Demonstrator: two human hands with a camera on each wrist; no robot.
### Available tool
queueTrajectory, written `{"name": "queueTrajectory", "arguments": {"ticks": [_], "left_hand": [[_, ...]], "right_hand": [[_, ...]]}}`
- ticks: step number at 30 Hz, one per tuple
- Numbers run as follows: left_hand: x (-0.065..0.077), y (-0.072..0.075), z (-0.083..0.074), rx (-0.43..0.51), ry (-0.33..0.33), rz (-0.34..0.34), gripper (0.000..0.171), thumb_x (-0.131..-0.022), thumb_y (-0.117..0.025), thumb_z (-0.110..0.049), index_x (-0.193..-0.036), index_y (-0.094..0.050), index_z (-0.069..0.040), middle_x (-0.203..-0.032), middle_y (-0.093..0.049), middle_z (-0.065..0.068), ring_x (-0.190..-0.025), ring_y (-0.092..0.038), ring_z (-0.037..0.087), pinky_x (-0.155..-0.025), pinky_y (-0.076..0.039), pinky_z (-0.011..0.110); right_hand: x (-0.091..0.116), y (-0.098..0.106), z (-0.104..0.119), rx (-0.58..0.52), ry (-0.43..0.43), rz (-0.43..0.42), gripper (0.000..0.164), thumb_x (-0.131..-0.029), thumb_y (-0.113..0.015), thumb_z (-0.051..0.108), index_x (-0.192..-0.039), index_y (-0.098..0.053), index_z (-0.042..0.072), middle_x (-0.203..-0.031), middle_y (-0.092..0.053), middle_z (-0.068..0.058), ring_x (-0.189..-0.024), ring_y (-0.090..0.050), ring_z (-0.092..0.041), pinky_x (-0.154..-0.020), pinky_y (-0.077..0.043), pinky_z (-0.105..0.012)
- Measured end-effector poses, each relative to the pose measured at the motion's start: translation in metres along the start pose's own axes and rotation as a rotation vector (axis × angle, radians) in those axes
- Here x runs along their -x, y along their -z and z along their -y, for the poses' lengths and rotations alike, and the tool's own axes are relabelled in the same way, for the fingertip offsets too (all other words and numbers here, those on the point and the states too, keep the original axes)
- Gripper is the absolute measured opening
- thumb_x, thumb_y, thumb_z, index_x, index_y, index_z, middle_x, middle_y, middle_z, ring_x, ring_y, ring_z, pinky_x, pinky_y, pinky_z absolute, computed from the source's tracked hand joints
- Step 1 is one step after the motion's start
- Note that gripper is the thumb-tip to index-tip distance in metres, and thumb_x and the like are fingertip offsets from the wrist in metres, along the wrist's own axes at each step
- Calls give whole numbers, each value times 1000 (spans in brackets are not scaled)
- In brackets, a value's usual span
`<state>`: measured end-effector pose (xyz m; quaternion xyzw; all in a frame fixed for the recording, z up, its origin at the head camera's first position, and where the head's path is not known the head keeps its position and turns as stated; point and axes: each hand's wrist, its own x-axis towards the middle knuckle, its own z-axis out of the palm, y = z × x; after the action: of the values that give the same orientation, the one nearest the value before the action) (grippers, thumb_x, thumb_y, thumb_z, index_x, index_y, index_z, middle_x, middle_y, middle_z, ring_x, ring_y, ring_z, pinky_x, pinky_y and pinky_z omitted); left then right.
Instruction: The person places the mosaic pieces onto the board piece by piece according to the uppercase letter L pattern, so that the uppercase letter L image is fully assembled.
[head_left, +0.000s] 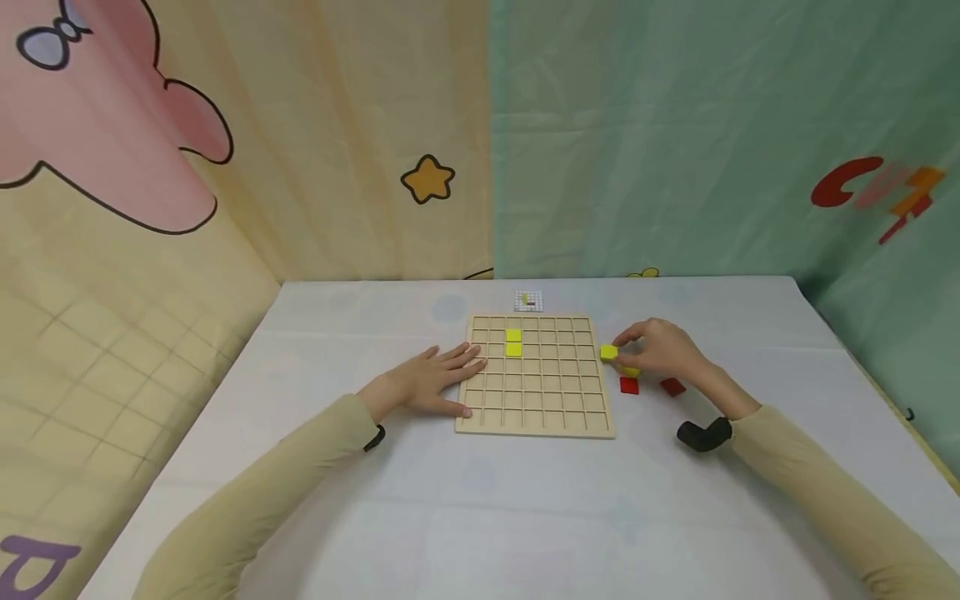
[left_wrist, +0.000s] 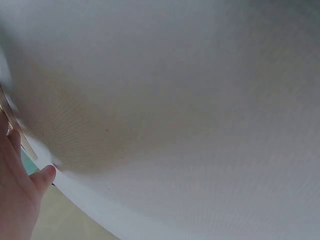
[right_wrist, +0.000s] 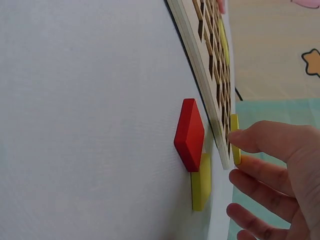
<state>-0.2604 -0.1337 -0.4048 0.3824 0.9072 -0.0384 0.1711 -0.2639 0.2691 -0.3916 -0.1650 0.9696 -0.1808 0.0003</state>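
A wooden grid board (head_left: pixel 536 423) lies on the white table, with two yellow square tiles (head_left: pixel 513 342) set one below the other in its upper cells. My left hand (head_left: pixel 431 382) rests flat on the board's left edge, fingers spread. To the right of the board, my right hand (head_left: pixel 660 350) pinches a yellow square tile (right_wrist: pixel 235 139) between thumb and fingers. Under that hand lies another yellow tile (right_wrist: pixel 201 184), beside a red tile (right_wrist: pixel 190 135). A second red tile (head_left: pixel 672 387) lies farther right.
A small printed grid card (head_left: pixel 528 302) with coloured cells lies behind the board. Patterned curtains (head_left: pixel 645 142) stand along the table's back and sides. The white table (head_left: pixel 480 508) extends in front of the board between both forearms.
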Motion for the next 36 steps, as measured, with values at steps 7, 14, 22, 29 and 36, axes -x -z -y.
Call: {"name": "queueTrajectory", "arguments": {"ticks": [7, 14, 22, 29, 36], "left_hand": [[2, 1, -1, 0, -1, -4, 88, -88, -41, -72, -155, -4, -29, -163, 5, -5, -151, 4, 18, -119, -8, 55], [3, 2, 0, 6, -2, 3, 88, -88, -40, -73, -155, -3, -29, -163, 6, -4, -151, 5, 18, -119, -7, 56], [1, 2, 0, 5, -8, -3, 88, -89, -41, -72, -155, -3, -29, -163, 6, -4, -151, 5, 18, -119, -7, 55], [1, 7, 5, -41, 1, 3, 88, -89, -39, -73, -155, -1, -29, -163, 7, -5, -151, 6, 17, -120, -8, 54], [2, 4, 0, -10, -15, 2, 88, -89, -40, -72, -155, -3, -28, -163, 6, -4, -151, 5, 18, -119, -8, 55]], "right_hand": [[-5, 2, 10, -6, 34, -25, 29, -79, -76, 27, -99, -75, 6, -101, -74, -13, -102, -63, -34, -87, -50, -51], [-11, 0, 21, -16, 59, -24, 30, -80, -76, 28, -101, -75, 6, -102, -73, -13, -101, -63, -32, -86, -50, -49], [-18, -4, 36, -33, 87, -30, 33, -79, -78, 32, -101, -76, 7, -102, -74, -13, -101, -63, -31, -85, -50, -49], [-29, -6, 53, -39, 100, -38, 32, -80, -77, 31, -101, -76, 8, -101, -74, -11, -102, -63, -30, -82, -50, -47], [-30, -11, 65, -58, 108, -26, 32, -79, -78, 31, -100, -76, 7, -99, -75, -10, -101, -63, -29, -83, -50, -46]]}}
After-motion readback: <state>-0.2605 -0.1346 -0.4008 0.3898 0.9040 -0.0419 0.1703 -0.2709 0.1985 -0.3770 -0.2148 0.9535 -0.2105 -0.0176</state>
